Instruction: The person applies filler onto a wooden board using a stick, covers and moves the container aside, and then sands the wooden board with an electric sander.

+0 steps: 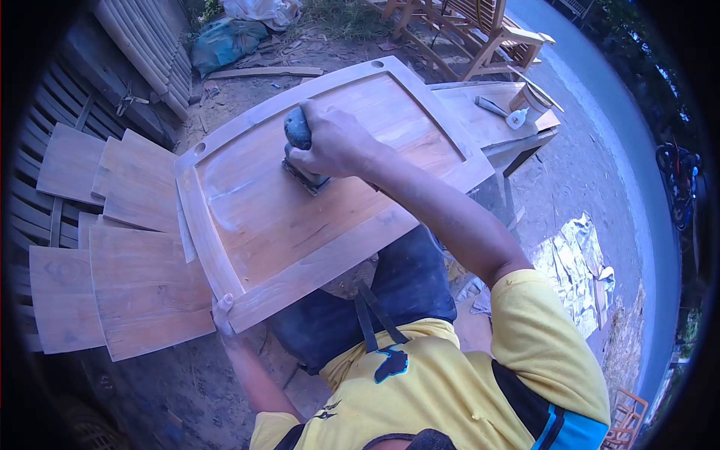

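A framed wooden panel [300, 289] with a recessed middle lies tilted in front of me, with round holes in its two far corners. My right hand [334, 142] is wrapped round a dark power sander [298, 131], whose base rests on the recessed face. Pale dust streaks show on the wood left of the sander. At the panel's near left corner, my left hand [223, 311] grips the edge, its thumb on top and its other fingers mostly hidden underneath.
Several loose wooden boards [150, 289] lie on a slatted surface at the left. On a bench [469, 101] at the far right stand a round container [529, 99] and a bottle [516, 118]. Beyond are a wooden chair [487, 34], bags [225, 46] and a road [600, 97].
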Demonstrator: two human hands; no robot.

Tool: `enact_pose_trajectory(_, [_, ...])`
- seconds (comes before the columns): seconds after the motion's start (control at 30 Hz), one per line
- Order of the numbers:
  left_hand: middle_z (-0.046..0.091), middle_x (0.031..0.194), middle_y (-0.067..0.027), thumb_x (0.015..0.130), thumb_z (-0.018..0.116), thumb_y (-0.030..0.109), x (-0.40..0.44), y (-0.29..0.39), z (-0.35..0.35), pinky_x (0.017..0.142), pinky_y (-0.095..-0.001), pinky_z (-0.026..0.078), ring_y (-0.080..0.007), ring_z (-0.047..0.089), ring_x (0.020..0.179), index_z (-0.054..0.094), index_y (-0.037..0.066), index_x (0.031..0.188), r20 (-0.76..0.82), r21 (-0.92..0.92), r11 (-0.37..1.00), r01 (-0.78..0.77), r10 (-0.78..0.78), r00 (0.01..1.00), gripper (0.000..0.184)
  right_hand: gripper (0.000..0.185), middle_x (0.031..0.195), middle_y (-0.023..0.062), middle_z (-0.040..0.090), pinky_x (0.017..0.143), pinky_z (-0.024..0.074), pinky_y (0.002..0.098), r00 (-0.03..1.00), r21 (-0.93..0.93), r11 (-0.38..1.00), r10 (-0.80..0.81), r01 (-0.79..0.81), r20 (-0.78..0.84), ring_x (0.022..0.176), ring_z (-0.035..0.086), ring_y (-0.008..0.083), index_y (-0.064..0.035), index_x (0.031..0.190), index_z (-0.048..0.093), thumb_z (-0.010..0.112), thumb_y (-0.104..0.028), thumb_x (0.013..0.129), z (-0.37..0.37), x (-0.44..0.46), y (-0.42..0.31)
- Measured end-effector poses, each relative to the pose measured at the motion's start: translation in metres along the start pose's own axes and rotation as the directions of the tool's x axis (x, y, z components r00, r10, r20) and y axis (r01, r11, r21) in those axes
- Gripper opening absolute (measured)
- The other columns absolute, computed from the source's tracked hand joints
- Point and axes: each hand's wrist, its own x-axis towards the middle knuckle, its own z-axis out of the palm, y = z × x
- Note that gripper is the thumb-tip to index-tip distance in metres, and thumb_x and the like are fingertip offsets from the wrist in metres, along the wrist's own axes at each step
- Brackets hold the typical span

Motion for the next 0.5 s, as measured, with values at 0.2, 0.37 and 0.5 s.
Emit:
enact_pose_trajectory(0.2, [0.059, 0.133, -0.0186, 0.087, 0.069, 0.026, -0.006, 0.014, 0.023, 0.095, -0.0446, 0.060, -0.0302, 0.067, 0.115, 0.038, -0.002, 0.158, 0.013, -0.049, 0.999, -0.011, 0.012, 1.000, 0.083, 0.069, 0.098, 0.0347, 0.070, 0.090, 0.0572, 0.0562, 0.981, 0.020, 0.994, -0.113, 0.111, 0.159, 0.095, 0.071, 0.0526, 0.0030, 0.133, 0.052, 0.076, -0.041, 0.085, 0.007, -0.029, -0.049])
enact_pose_trajectory(0.37, [0.058, 0.136, -0.0199, 0.086, 0.069, 0.026, -0.007, 0.011, 0.024, 0.097, -0.0423, 0.058, -0.0297, 0.066, 0.117, 0.037, -0.005, 0.158, -0.056, -0.043, 0.998, -0.047, 0.044, 0.997, 0.085, 0.075, 0.116, 0.0358, 0.070, 0.098, 0.0543, 0.0521, 0.999, -0.077, 0.996, 0.034, -0.036, -0.034, 0.108, 0.070, 0.0498, 0.0000, 0.145, 0.049, 0.074, -0.042, 0.087, -0.041, -0.027, 0.048])
enact_pose_trajectory(0.5, [0.060, 0.133, -0.0188, 0.085, 0.069, 0.026, -0.007, 0.014, 0.028, 0.098, -0.0411, 0.057, -0.0282, 0.066, 0.115, 0.041, -0.005, 0.156, -0.015, -0.016, 1.000, -0.017, 0.017, 1.000, 0.082, 0.078, 0.116, 0.0334, 0.072, 0.100, 0.0547, 0.0505, 0.967, -0.198, 0.948, 0.236, -0.250, -0.091, 0.112, 0.071, 0.0484, 0.0030, 0.143, 0.050, 0.074, -0.047, 0.088, -0.093, -0.026, 0.109])
